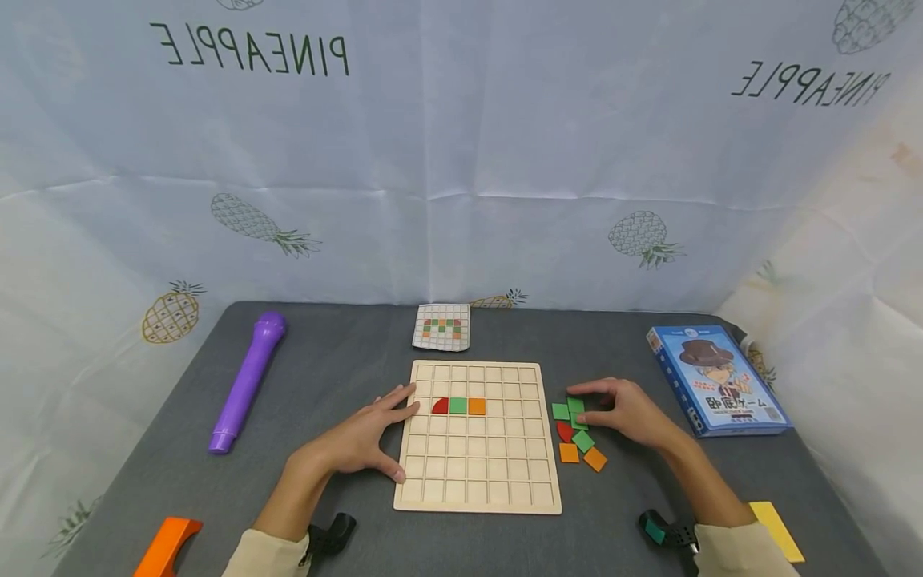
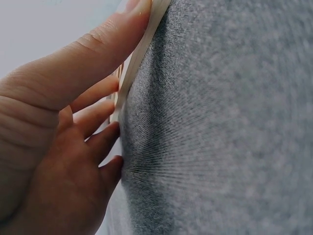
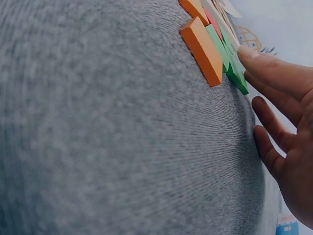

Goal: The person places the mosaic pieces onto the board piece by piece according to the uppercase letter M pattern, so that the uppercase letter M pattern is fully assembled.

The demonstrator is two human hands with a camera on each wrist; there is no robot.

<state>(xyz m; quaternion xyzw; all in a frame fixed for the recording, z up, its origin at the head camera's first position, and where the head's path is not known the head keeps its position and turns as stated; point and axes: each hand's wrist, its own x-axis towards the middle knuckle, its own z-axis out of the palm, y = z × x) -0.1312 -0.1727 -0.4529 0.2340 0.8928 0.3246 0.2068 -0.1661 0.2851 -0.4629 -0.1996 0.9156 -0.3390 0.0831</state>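
Note:
A pale wooden grid board lies mid-table. In one row sit a red quarter-round tile, a green square tile and an orange square tile. My left hand rests along the board's left edge, fingers spread; the left wrist view shows the thumb against that edge. Right of the board is a loose cluster of tiles: several green squares, a red quarter-round piece and orange squares. Over its green tiles reaches my right hand, thumb at one tile, fingers loosely extended.
Behind the board a small pattern card shows a coloured grid. A blue game box lies at the right, a purple microphone-shaped object at the left. Nearer the front are an orange object and a yellow piece.

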